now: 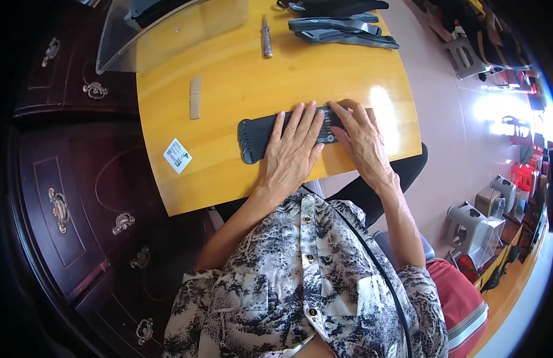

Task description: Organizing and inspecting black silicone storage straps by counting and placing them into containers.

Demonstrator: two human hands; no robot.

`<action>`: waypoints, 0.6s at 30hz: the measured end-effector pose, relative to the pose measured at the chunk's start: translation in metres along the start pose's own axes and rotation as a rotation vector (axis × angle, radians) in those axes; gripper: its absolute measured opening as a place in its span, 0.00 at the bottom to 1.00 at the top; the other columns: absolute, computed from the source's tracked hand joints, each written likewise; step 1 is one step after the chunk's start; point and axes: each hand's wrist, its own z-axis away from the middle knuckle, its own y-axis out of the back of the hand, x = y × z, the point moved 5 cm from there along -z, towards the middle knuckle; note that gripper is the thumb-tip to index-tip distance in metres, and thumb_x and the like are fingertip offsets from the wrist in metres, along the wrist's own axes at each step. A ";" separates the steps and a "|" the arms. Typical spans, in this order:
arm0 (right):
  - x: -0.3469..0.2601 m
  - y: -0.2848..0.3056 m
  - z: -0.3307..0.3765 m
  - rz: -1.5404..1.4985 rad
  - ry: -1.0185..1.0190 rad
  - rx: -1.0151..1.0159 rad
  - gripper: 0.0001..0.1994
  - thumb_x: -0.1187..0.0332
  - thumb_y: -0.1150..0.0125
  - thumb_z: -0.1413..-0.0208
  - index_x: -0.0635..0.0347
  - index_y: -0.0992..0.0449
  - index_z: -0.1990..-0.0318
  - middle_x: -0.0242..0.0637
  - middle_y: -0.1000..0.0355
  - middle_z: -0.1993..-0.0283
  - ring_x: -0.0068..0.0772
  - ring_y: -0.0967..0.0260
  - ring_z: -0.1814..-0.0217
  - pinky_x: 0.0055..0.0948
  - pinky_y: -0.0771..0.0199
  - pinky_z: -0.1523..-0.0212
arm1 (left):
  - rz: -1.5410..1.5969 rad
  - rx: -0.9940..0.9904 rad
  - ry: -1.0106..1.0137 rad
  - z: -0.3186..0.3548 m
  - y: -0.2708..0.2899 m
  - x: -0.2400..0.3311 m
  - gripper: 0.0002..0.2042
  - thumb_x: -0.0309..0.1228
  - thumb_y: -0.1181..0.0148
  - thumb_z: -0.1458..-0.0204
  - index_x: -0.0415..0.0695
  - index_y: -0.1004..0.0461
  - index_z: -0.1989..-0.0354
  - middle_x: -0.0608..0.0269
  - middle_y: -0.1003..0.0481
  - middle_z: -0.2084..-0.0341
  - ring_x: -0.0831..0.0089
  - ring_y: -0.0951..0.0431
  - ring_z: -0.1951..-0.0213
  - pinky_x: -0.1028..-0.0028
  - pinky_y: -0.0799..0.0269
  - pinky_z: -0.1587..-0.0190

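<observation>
A flat dark strip (253, 136), possibly leather or fabric, lies across the near part of the yellow table. Its left end is rounded with looped edging, and pale markings show toward its right end. My left hand (290, 152) rests flat on its middle, fingers stretched forward and slightly apart. Over the right end bends my right hand (367, 143), its thumb and index finger spread apart and touching the strip. The other right fingers curve down beside it, and they cover part of that end.
On the yellow table (223, 173) lie a tan strip (195, 98), a white printed label (177, 156) and a screwdriver-like tool (266, 37). Stacked dark strips (342, 31) sit at the far right. A clear bin (187, 30) stands far left, beside dark drawers (62, 209).
</observation>
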 end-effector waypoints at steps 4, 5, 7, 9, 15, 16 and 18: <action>0.004 0.012 -0.008 -0.117 0.049 0.162 0.24 0.72 0.36 0.51 0.60 0.33 0.45 0.45 0.34 0.52 0.42 0.36 0.48 0.37 0.33 0.47 | -0.025 0.001 0.031 -0.001 0.004 -0.001 0.32 0.40 0.48 0.45 0.38 0.48 0.34 0.52 0.50 0.33 0.61 0.53 0.31 0.58 0.61 0.31; 0.008 0.014 -0.011 -0.208 -0.048 0.090 0.22 0.71 0.36 0.52 0.61 0.32 0.48 0.46 0.33 0.55 0.43 0.34 0.52 0.37 0.31 0.50 | -0.025 -0.002 0.028 -0.002 0.004 0.000 0.32 0.40 0.48 0.45 0.38 0.48 0.34 0.52 0.50 0.33 0.61 0.53 0.31 0.58 0.61 0.31; 0.019 0.012 -0.016 -0.296 -0.158 0.005 0.18 0.71 0.34 0.54 0.65 0.31 0.56 0.48 0.31 0.64 0.45 0.30 0.62 0.37 0.29 0.59 | -0.032 -0.017 0.027 -0.002 0.003 0.001 0.33 0.41 0.48 0.45 0.35 0.49 0.34 0.49 0.51 0.33 0.60 0.53 0.31 0.58 0.61 0.31; 0.022 0.012 -0.016 -0.304 -0.188 -0.013 0.17 0.70 0.34 0.53 0.65 0.32 0.57 0.46 0.30 0.66 0.44 0.29 0.63 0.36 0.29 0.61 | -0.034 -0.030 0.033 -0.002 0.004 0.002 0.33 0.41 0.48 0.45 0.35 0.49 0.34 0.49 0.52 0.33 0.60 0.54 0.31 0.58 0.61 0.31; 0.019 0.009 -0.011 -0.270 -0.193 0.025 0.13 0.67 0.38 0.48 0.63 0.32 0.60 0.46 0.27 0.70 0.47 0.27 0.67 0.37 0.29 0.65 | 0.015 -0.051 0.069 0.000 0.011 0.005 0.34 0.37 0.47 0.45 0.36 0.52 0.33 0.51 0.53 0.32 0.61 0.54 0.30 0.60 0.61 0.31; 0.017 0.009 -0.011 -0.254 -0.194 0.040 0.11 0.67 0.39 0.47 0.62 0.32 0.60 0.47 0.27 0.70 0.48 0.27 0.67 0.37 0.29 0.65 | 0.011 -0.061 0.071 0.000 0.010 0.005 0.34 0.37 0.48 0.45 0.36 0.52 0.33 0.51 0.53 0.32 0.60 0.54 0.30 0.60 0.61 0.31; 0.018 0.005 -0.010 -0.311 -0.182 0.054 0.10 0.68 0.40 0.46 0.62 0.32 0.61 0.48 0.27 0.70 0.50 0.27 0.66 0.38 0.29 0.65 | 0.010 -0.060 0.074 0.001 0.010 0.005 0.34 0.37 0.48 0.45 0.36 0.52 0.33 0.51 0.53 0.32 0.60 0.54 0.30 0.60 0.61 0.31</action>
